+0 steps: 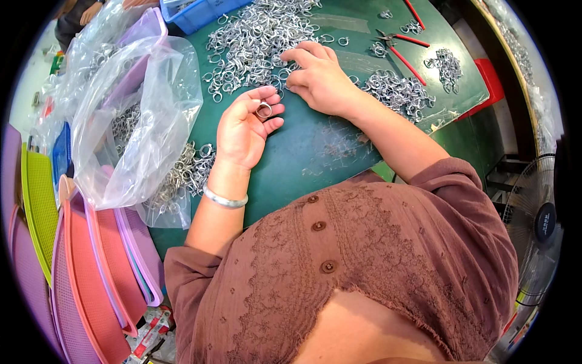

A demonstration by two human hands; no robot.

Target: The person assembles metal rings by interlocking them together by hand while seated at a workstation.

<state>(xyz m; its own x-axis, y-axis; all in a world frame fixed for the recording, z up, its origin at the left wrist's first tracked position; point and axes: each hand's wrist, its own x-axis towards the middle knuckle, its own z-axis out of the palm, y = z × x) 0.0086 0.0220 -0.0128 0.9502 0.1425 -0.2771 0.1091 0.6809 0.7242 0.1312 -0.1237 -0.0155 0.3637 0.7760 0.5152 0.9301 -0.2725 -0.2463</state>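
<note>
My left hand (240,130), palm up with curled fingers, grips a silver metal ring (264,110) between thumb and fingers. A plain silver bangle (225,198) circles that wrist. My right hand (321,79) is at the near right edge of a large heap of silver rings (254,39). Its fingers are bent and apart over the rings, and I see nothing held in them. Both hands are close together above the green tabletop (291,155). A second, smaller pile of rings (397,94) lies beyond my right forearm.
Red-handled pliers (409,40) lie at the far right near a small ring cluster (448,68). On the left, a clear plastic bag (163,121) and more rings (188,170) edge the table. Stacked coloured baskets (91,273) stand lower left; a fan (539,224) stands right.
</note>
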